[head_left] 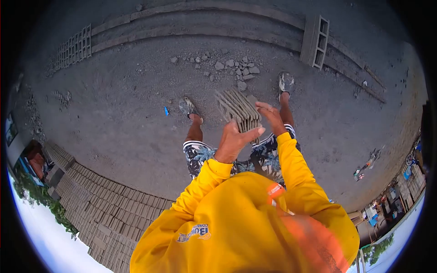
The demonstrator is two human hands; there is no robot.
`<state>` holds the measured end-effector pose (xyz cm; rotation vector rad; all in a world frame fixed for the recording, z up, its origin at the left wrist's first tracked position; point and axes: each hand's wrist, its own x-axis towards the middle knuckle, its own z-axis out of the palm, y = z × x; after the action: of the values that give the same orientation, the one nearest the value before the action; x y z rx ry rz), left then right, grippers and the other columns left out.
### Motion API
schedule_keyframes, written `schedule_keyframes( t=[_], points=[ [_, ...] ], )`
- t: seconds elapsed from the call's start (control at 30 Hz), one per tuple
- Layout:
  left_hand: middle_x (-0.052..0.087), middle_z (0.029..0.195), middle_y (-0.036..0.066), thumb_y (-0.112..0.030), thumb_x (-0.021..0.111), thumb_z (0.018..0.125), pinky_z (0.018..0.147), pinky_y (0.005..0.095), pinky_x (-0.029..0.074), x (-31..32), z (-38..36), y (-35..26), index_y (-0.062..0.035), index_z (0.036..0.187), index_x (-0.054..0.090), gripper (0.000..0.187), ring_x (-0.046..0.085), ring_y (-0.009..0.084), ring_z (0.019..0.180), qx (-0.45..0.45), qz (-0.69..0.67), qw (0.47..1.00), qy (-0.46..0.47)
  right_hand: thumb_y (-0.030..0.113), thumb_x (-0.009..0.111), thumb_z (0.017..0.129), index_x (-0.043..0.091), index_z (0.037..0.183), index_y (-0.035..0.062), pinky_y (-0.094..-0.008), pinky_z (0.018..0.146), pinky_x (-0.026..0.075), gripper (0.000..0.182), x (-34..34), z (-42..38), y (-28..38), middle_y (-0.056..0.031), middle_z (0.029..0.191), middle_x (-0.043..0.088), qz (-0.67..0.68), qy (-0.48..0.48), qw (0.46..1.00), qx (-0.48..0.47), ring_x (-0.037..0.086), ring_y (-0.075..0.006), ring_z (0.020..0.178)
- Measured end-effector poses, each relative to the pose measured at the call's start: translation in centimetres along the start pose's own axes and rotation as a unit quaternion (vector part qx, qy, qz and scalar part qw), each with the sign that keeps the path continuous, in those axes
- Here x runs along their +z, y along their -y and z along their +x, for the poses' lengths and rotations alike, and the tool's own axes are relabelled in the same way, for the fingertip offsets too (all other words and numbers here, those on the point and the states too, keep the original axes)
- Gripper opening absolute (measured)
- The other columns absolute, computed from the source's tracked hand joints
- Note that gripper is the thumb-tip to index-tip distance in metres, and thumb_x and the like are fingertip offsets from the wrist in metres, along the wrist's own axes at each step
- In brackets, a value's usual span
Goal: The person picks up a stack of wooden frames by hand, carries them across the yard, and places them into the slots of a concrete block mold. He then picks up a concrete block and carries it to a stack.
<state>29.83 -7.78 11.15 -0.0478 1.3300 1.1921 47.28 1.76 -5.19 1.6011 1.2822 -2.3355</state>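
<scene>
Between my hands is a stack of thin, flat grey plates (234, 107), tilted and packed close together, with dusty, ridged edges. My left hand (234, 142) closes around the near left end, its thumb stretched across the plates' edges. On the right side, my right hand (271, 117) presses against the stack with its fingers close together. The stack is above the ground, in front of my legs; its underside and some of my fingers are hidden.
Broken grey rubble (239, 68) lies just beyond my feet. Hollow concrete blocks (315, 42) stand on long rails (200, 31) at the far right, with more blocks (75, 48) at far left. Rows of stacked grey blocks (114, 204) fill the lower left. A small blue scrap (166, 111) lies on the ground.
</scene>
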Motion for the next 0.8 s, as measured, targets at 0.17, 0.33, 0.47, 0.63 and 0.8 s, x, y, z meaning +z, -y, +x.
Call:
schedule_keyframes(
  t=[0.17, 0.33, 0.47, 0.63, 0.8],
  points=[
    [0.07, 0.104, 0.006, -0.014, 0.077, 0.085, 0.081, 0.0264, 0.053, 14.9, 5.4, 1.6, 0.0015, 0.113, 0.063, 0.035, 0.065, 0.011, 0.091, -0.106, 0.048, 0.993, 0.016, 0.024, 0.063, 0.091, 0.069, 0.108, -0.0008, -0.0329, 0.082, 0.051, 0.031, -10.9, 6.4, -3.1, -0.012, 0.104, 0.07, -0.054, 0.079, 0.995, 0.025, 0.065, -0.0173, 0.093],
    [0.07, 0.107, 0.006, -0.012, 0.077, 0.085, 0.084, 0.0257, 0.052, 26.3, 10.6, 3.2, 0.0022, 0.118, 0.062, 0.039, 0.065, 0.0121, 0.094, -0.137, 0.029, 0.986, 0.087, 0.017, 0.06, 0.095, 0.066, 0.109, 0.0057, -0.0241, 0.058, 0.05, 0.018, -20.9, 2.1, 7.8, 0.0008, 0.092, 0.068, 0.249, -0.09, 0.963, 0.054, 0.06, -0.0068, 0.071],
    [0.067, 0.108, 0.006, -0.015, 0.08, 0.082, 0.087, 0.0269, 0.051, 33.0, 15.5, 2.0, 0.0034, 0.121, 0.058, 0.048, 0.062, 0.0107, 0.096, -0.042, 0.089, 0.982, 0.159, 0.023, 0.058, 0.099, 0.056, 0.128, 0.0082, -0.0264, 0.077, 0.052, 0.033, -28.8, 1.9, 9.2, -0.0035, 0.108, 0.066, 0.349, -0.019, 0.934, 0.071, 0.063, -0.0108, 0.09],
    [0.06, 0.069, 0.017, -0.049, 0.088, 0.064, 0.062, 0.0352, 0.05, 37.3, 19.7, 3.8, 0.0086, 0.084, 0.059, 0.067, 0.062, 0.0222, 0.064, 0.076, 0.275, 0.948, 0.143, 0.021, 0.059, 0.095, 0.059, 0.122, 0.0069, -0.0279, 0.076, 0.051, 0.03, -28.6, 4.8, 7.9, -0.0049, 0.104, 0.066, 0.42, -0.019, 0.903, 0.089, 0.063, -0.013, 0.088],
    [0.065, 0.076, 0.017, -0.047, 0.087, 0.067, 0.067, 0.0337, 0.052, 38.6, 21.4, 4.7, 0.0084, 0.094, 0.062, 0.066, 0.067, 0.0232, 0.072, 0.011, 0.245, 0.95, 0.194, 0.019, 0.059, 0.092, 0.061, 0.117, 0.0055, -0.0294, 0.076, 0.051, 0.029, -28.5, 7.7, 6.1, -0.0063, 0.1, 0.067, 0.403, -0.014, 0.907, 0.116, 0.063, -0.0152, 0.086]
  ],
)
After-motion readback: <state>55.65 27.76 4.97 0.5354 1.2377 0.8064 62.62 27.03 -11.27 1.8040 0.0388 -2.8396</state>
